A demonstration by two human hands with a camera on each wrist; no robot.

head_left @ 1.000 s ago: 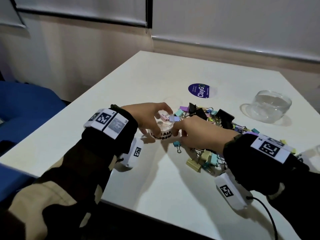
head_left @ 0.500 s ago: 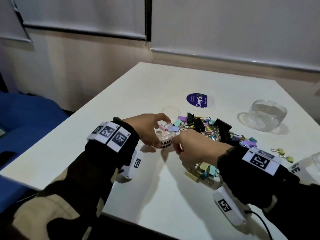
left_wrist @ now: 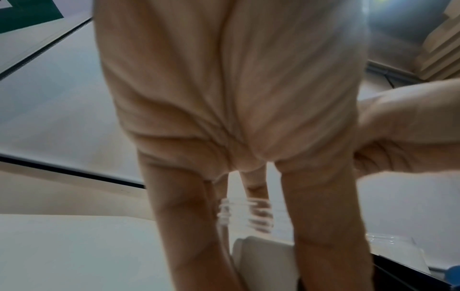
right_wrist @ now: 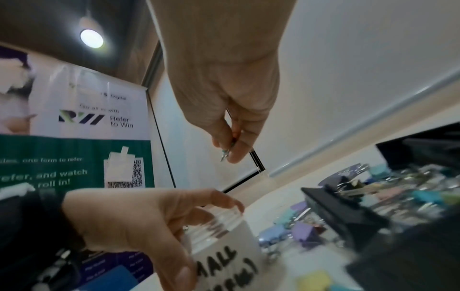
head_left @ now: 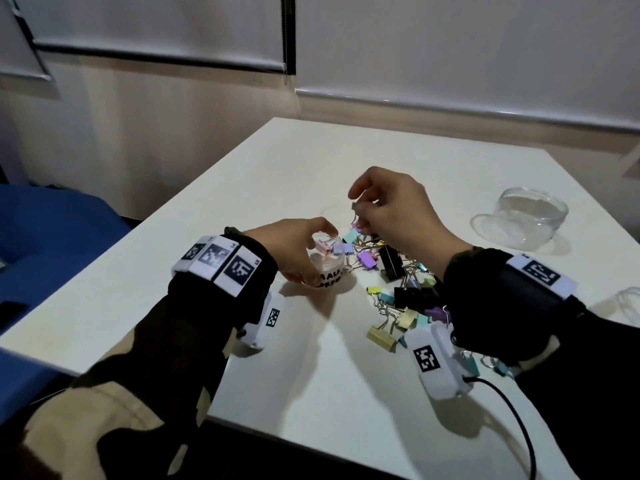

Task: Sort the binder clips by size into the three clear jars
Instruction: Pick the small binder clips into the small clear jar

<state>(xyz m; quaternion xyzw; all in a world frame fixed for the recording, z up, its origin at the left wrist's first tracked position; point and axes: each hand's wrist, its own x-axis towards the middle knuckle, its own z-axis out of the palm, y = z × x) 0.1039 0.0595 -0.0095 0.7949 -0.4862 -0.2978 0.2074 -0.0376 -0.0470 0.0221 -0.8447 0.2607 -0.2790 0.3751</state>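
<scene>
My left hand [head_left: 320, 256] grips a small clear jar [head_left: 329, 271] with black lettering, standing on the white table [head_left: 311, 358] with pastel clips inside. The jar's rim [left_wrist: 246, 212] shows between the left fingers [left_wrist: 184, 216]. My right hand [head_left: 358, 211] is raised above the pile of binder clips [head_left: 391, 271], just right of the jar. It pinches one small clip [head_left: 356, 205] between thumb and finger. The right wrist view shows the clip's wire [right_wrist: 225, 152] poking out under the fingertips [right_wrist: 236, 155], above the jar [right_wrist: 224, 242]. The clip's colour is unclear.
A wide empty clear jar [head_left: 530, 216] stands at the far right. Part of another clear jar [head_left: 628, 303] shows at the right edge. Loose pastel and black clips spread toward my right wrist. A cable [head_left: 519, 410] trails off the wrist camera near the front edge.
My right hand has lifted from beside the small jar to above the pile, now with a small clip pinched in it. My left hand has stayed on the jar.
</scene>
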